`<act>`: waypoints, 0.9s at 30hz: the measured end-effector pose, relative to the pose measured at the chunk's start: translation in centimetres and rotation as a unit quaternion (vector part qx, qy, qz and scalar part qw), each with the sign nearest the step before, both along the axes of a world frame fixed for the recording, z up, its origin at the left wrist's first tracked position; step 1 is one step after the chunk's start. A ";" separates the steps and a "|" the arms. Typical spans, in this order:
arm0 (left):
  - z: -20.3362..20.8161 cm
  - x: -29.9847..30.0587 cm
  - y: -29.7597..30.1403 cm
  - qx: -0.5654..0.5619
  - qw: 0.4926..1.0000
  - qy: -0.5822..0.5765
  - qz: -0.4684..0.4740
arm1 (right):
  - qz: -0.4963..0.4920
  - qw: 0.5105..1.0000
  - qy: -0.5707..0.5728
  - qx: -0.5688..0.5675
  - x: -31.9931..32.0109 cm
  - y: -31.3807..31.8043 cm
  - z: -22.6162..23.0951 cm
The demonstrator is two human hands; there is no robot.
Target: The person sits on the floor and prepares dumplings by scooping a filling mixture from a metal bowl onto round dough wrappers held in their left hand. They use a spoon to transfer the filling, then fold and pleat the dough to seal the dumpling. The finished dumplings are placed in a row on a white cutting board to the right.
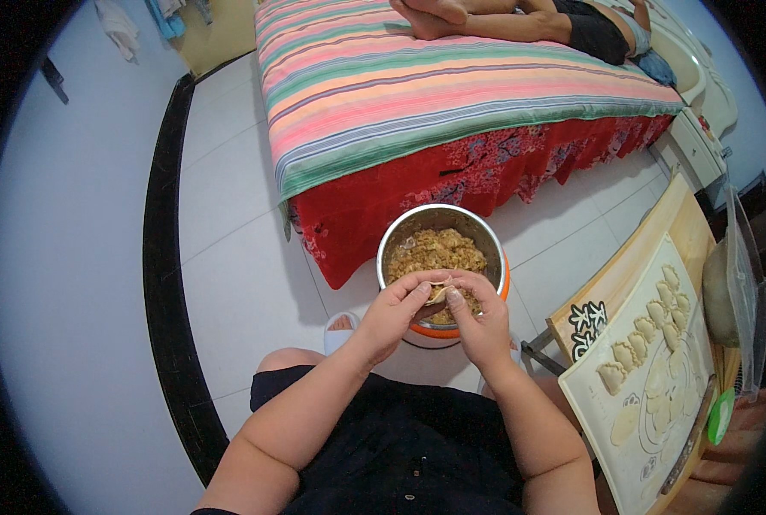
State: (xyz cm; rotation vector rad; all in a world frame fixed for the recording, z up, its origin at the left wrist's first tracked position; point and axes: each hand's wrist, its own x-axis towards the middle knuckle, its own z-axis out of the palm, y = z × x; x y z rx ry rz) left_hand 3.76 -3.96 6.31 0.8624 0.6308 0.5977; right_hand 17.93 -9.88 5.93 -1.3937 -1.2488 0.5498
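Pinching a dumpling wrapper (pixel 437 295) between them, left hand (pixel 392 312) and right hand (pixel 481 321) sit together over the metal bowl (pixel 386 249), toward its near side.

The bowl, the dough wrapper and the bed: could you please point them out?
Bowl (pixel 428 218), head view: far inner wall.
Dough wrapper (pixel 438 296), head view: near edge.
Bed (pixel 452 94), head view: striped cover.

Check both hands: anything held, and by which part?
A dumpling wrapper, pinched by its edges: left hand at its left side, right hand at its right.
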 end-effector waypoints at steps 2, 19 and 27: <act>0.1 0.0 0.1 0.010 1.000 0.012 0.010 | 0.007 1.000 0.010 -0.025 0.0 -0.1 -0.1; 1.2 -1.2 0.8 0.100 0.994 0.033 0.040 | 0.024 0.981 0.193 -0.023 0.1 -0.5 0.9; 1.3 -1.2 0.6 0.167 0.983 0.060 0.045 | 0.026 0.994 0.101 -0.043 0.6 -0.6 1.1</act>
